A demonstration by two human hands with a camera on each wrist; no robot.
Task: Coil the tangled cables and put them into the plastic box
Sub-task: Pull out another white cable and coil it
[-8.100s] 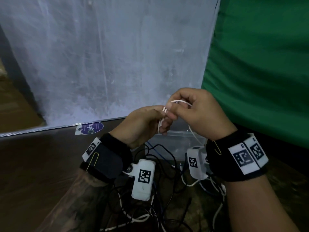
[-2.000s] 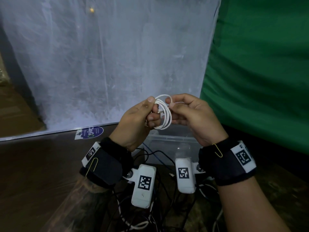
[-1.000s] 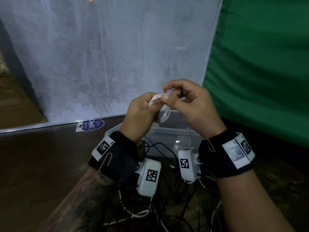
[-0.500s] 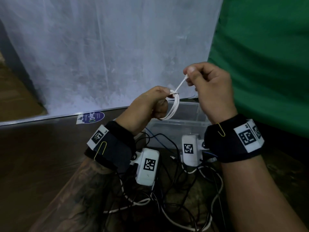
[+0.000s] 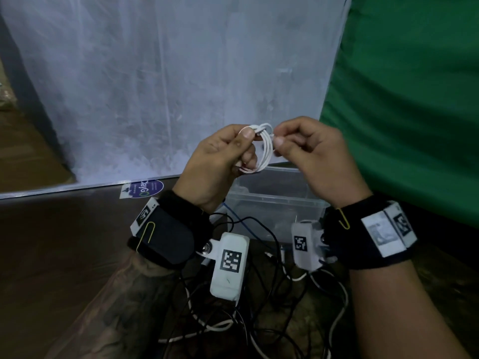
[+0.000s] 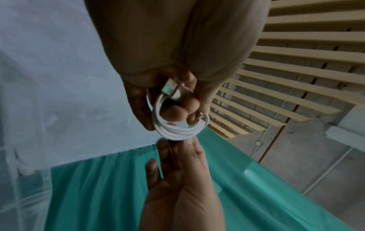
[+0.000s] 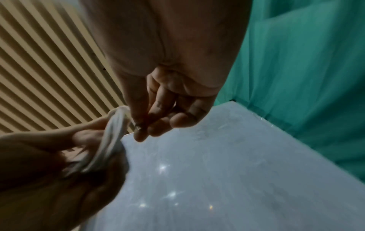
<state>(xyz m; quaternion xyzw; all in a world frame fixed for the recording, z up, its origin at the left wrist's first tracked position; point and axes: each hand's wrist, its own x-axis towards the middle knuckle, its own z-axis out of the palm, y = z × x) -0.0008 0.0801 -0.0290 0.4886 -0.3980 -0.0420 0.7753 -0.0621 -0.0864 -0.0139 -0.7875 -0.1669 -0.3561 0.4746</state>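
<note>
White cable coil (image 5: 263, 149) sits between my two hands, held up in the air above the plastic box (image 5: 274, 203).

Head view: my left hand (image 5: 220, 161) has thumb on top and fingers curled through the loops, gripping the coil's left side. My right hand (image 5: 311, 156) is at the coil's right edge w/ thumb and forefinger pinched together on the cable's end; other fingers curled in. The box is clear, standing on the dark surface (image 5: 64, 242) just below and behind both wrists. Loose black and white cables (image 5: 259, 314) lie tangled on the surface nearer me, in front of the box. A purple sticker (image 5: 143, 189) is on the surface to the left, by the white sheet (image 5: 168, 73); green cloth (image 5: 414, 86) hangs at right.

Left wrist view: my left hand (image 6: 173, 100) has fingers closed round the coil (image 6: 177, 129), several white loops bunched together, w/ a USB plug (image 6: 169, 89) tucked against the palm. My right hand (image 6: 177, 171) comes in from below, fingertips touching the coil's lower edge.

Right wrist view: my right hand (image 7: 164, 112) has thumb and fingers drawn together in a narrow pinch just beside the coil (image 7: 112, 137); whatever is pinched is too small to make out here. My left hand (image 7: 59, 156) grips the coil, blurred, lower left.
</note>
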